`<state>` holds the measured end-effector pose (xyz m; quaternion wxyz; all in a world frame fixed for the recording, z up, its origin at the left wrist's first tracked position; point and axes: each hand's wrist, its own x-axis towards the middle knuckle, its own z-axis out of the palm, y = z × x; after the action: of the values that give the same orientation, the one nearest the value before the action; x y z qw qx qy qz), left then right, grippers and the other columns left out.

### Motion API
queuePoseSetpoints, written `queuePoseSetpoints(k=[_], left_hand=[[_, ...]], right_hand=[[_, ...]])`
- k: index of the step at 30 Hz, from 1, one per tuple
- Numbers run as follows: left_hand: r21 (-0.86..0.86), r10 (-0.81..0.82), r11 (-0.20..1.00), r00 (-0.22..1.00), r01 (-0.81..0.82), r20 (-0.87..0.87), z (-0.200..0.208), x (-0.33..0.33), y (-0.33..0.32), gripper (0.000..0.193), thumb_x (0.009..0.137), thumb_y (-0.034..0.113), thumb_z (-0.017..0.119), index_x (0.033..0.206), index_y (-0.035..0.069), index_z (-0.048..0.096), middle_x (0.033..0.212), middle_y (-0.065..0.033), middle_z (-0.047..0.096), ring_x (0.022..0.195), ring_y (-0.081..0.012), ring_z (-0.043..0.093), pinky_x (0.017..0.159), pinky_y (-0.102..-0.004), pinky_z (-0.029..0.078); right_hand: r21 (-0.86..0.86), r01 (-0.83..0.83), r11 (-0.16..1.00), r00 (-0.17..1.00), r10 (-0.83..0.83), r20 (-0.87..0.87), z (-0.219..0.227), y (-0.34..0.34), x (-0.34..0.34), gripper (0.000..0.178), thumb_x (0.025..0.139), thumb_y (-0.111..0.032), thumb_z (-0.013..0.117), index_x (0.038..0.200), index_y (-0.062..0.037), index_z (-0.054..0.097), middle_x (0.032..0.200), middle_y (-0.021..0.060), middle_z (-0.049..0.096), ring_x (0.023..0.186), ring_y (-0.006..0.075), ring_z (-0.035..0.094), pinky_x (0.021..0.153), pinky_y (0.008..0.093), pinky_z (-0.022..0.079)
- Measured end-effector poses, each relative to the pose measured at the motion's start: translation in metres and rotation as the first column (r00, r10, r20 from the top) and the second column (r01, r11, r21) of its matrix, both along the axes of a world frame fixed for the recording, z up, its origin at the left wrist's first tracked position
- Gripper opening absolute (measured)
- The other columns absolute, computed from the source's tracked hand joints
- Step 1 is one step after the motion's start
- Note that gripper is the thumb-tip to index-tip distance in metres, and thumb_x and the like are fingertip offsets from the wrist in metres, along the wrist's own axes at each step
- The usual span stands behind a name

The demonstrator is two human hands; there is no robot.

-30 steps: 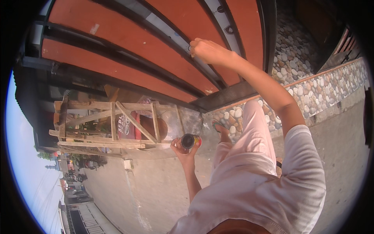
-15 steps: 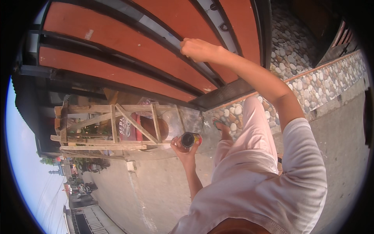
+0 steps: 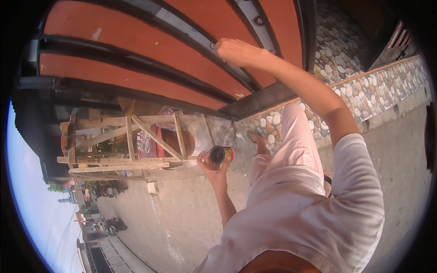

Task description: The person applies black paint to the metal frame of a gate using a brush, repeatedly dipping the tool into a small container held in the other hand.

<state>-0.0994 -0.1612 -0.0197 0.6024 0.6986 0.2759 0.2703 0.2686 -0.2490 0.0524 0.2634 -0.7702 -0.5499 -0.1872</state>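
Note:
My left hand point(image 3: 214, 173) grips a small open paint can point(image 3: 229, 155) with a red and yellow label. Its inside looks dark, and the fingers curl around its side. My right hand point(image 3: 241, 53) is raised with its fingers closed, against or very close to a black bar of the gate. Whatever those fingers hold, if anything, is hidden behind them. The gate has orange panels point(image 3: 104, 27) between black bars point(image 3: 136, 63), with pale strips showing light in the gaps.
A wooden trestle point(image 3: 123, 161) stands at the left, with a person in a printed shirt point(image 3: 149, 139) behind it. Pebble-covered paving point(image 3: 359, 100) edges the gate's foot at the right. Concrete ground point(image 3: 191, 200) lies below. Motorbikes point(image 3: 111, 225) are parked farther down the street.
My right hand has shifted slightly right and down along the gate. My left hand with the paint can has moved a little left and up, and the whole view has shifted slightly.

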Motion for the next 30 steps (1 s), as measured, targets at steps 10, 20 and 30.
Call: queuePoseSetpoints(k=[10, 20, 30], left_hand=[[-0.017, 0.009, 1.000, 1.000, -0.009, -0.006, -0.001, -0.004, 0.002, 0.083, 0.071, -0.004, 0.080, 0.132, 0.007, 0.025, 0.122, -0.0105, 0.048, 0.117, -0.0219, 0.050, 0.103, -0.0377, 0.043], [0.038, 0.005, 0.999, 1.000, -0.005, 0.007, -0.011, -0.004, 0.004, 0.079, 0.073, -0.002, 0.079, 0.132, 0.008, 0.028, 0.118, -0.0085, 0.052, 0.112, -0.0197, 0.053, 0.092, -0.0340, 0.050], [0.015, -0.011, 1.000, 1.000, 0.011, 0.014, -0.005, -0.002, 0.004, 0.081, 0.072, -0.004, 0.079, 0.132, 0.009, 0.026, 0.120, -0.0092, 0.049, 0.114, -0.0205, 0.052, 0.097, -0.0354, 0.047]], right_hand=[[0.084, -0.045, 0.995, 0.991, 0.055, -0.123, -0.045, 0.003, 0.003, 0.009, 0.067, 0.010, 0.063, 0.076, 0.0071, 0.066, 0.087, 0.0194, 0.064, 0.093, 0.0353, 0.062, 0.074, 0.0420, 0.055], [0.127, -0.024, 0.992, 0.991, 0.040, -0.126, -0.019, -0.012, 0.002, 0.012, 0.066, 0.012, 0.061, 0.076, 0.0057, 0.066, 0.087, 0.0183, 0.064, 0.092, 0.0350, 0.062, 0.075, 0.0411, 0.055], [-0.007, -0.038, 0.999, 0.999, 0.039, 0.037, -0.046, 0.017, 0.017, 0.007, 0.067, 0.009, 0.060, 0.071, 0.0044, 0.063, 0.084, 0.0166, 0.061, 0.092, 0.0337, 0.059, 0.075, 0.0416, 0.053]])
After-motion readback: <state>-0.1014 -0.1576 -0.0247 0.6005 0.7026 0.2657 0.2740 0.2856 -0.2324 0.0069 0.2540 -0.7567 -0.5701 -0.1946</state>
